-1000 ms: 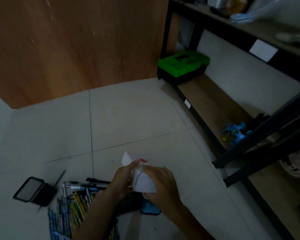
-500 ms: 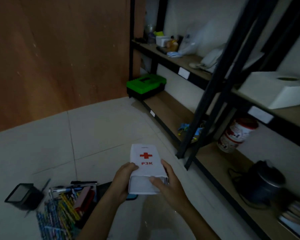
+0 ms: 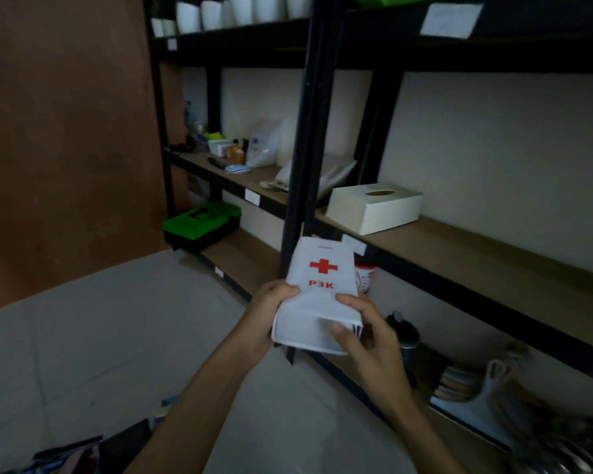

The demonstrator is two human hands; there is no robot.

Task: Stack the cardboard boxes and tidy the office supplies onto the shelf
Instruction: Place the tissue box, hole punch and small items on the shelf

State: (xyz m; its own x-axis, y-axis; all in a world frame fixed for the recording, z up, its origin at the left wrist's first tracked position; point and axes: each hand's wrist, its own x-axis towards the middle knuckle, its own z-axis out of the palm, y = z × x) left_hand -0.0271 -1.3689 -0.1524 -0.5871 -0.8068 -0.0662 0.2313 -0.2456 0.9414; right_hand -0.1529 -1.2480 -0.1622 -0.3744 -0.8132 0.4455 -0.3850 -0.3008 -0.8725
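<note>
A white first-aid box point(image 3: 317, 289) with a red cross and the letters P3K is held up in front of the black shelf unit point(image 3: 300, 138). My left hand point(image 3: 271, 309) grips its left side. My right hand point(image 3: 363, 333) grips its lower right corner, thumb across the near end. The box hangs in the air just before the middle shelf board point(image 3: 476, 265), not touching it. A dark heap of office supplies point(image 3: 83, 453) lies on the floor at the bottom left, mostly cut off.
On the middle shelf stand a cream tissue box point(image 3: 374, 206), a white telephone point(image 3: 308, 176) and small clutter. A green and black toolbox point(image 3: 202, 224) sits on the bottom shelf, with a red-lidded tub point(image 3: 365, 275), a dark jug point(image 3: 404, 336) and stacked items further right.
Both hands lifted the first-aid box off the floor and carried it up and right toward the shelf. The view swung up from the floor supplies to the shelves.
</note>
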